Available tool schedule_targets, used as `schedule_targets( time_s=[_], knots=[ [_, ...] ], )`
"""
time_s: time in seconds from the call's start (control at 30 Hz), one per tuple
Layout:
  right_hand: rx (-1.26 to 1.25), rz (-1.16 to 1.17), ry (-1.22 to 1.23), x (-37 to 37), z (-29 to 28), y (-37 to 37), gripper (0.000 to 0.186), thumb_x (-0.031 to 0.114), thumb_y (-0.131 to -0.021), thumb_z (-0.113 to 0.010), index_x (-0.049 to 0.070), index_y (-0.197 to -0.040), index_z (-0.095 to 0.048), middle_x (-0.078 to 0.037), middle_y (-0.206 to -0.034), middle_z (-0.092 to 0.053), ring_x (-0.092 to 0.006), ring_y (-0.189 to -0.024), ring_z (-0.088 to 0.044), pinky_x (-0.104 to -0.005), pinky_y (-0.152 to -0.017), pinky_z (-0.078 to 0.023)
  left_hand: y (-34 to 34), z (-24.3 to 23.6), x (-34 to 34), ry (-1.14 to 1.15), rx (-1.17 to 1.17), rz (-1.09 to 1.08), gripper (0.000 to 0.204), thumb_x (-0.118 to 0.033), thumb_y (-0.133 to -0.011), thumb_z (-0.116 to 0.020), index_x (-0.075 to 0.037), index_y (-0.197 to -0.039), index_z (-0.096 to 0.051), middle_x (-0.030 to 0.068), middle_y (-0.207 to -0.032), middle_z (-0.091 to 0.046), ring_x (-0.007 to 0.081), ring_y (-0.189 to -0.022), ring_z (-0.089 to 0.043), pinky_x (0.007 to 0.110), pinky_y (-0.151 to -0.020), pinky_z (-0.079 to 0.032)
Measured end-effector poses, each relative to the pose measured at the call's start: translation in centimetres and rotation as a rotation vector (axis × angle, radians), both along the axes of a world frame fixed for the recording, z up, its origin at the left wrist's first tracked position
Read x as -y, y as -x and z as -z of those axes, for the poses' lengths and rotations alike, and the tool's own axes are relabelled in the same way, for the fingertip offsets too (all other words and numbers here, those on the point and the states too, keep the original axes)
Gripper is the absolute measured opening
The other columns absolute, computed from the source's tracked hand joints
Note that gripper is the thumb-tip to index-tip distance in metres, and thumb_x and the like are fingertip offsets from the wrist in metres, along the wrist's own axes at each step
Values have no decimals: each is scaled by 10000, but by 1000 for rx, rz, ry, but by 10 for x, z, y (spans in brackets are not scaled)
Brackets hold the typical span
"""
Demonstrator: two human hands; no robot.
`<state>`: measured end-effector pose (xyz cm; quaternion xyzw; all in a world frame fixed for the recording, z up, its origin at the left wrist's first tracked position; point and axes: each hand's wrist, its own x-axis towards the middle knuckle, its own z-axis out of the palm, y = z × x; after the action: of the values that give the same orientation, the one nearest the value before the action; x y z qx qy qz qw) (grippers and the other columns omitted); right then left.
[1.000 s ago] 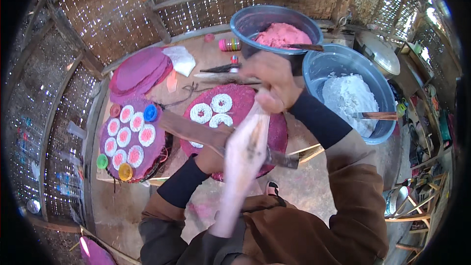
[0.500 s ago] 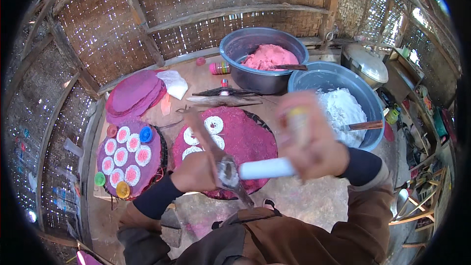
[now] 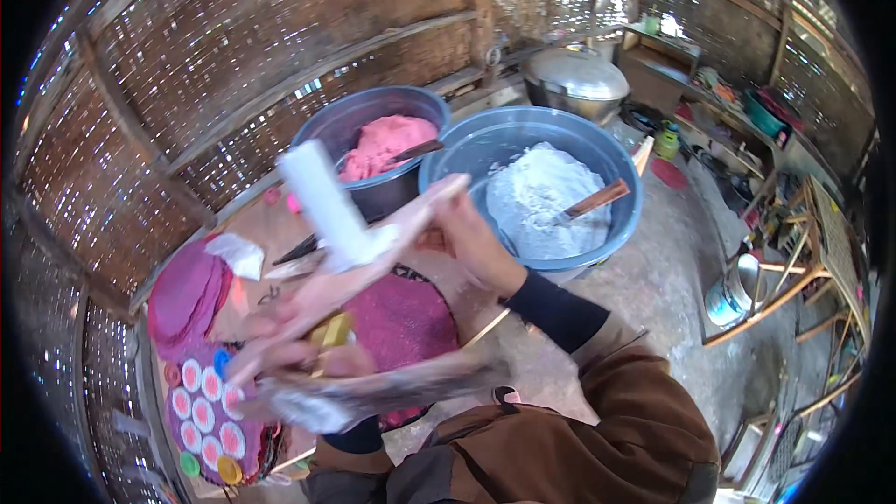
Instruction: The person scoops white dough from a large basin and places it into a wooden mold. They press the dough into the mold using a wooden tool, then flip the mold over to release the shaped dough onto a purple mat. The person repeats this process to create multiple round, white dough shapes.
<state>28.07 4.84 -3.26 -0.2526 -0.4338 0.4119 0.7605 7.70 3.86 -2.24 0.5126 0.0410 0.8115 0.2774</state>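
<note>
Woven bamboo walls surround you. Your right hand (image 3: pixel 467 238) grips a blurred white tube (image 3: pixel 327 205); your left hand (image 3: pixel 299 355) is closed on a long blurred stick (image 3: pixel 373 392), above the magenta tray (image 3: pixel 401 322), near two blue basins (image 3: pixel 532 145).

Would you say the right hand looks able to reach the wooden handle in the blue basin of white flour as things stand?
Probably yes: the right hand is right beside the blue basin, and the wooden handle sticks up uncovered. However, that hand already grips a white roller, so it is not free.
</note>
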Motion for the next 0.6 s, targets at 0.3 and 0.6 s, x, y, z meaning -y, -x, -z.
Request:
schedule_targets(
  time_s=[0.3,0.6],
  knots=[
    [2416,681,756,52,28,-192,117,167,-731,-582,130,-690,-686,-60,-672,-663,-212,-605,-645,-379,-550,-427,50,9,-12,-37,-509,-602,287,-78,-706,-679,-66,-933,-503,44,-919,-424,206,-936,-443,320,-848,-406],
    [2514,577,262,66,-67,-183,122,167,-727,-578,124,-614,-587,-35,-562,-587,-184,-535,-598,-338,-591,-379,46,39,-21,23,-696,-791,316,-78,-679,-699,-68,-945,-530,42,-922,-426,204,-937,-445,314,-834,-409]
  ],
)
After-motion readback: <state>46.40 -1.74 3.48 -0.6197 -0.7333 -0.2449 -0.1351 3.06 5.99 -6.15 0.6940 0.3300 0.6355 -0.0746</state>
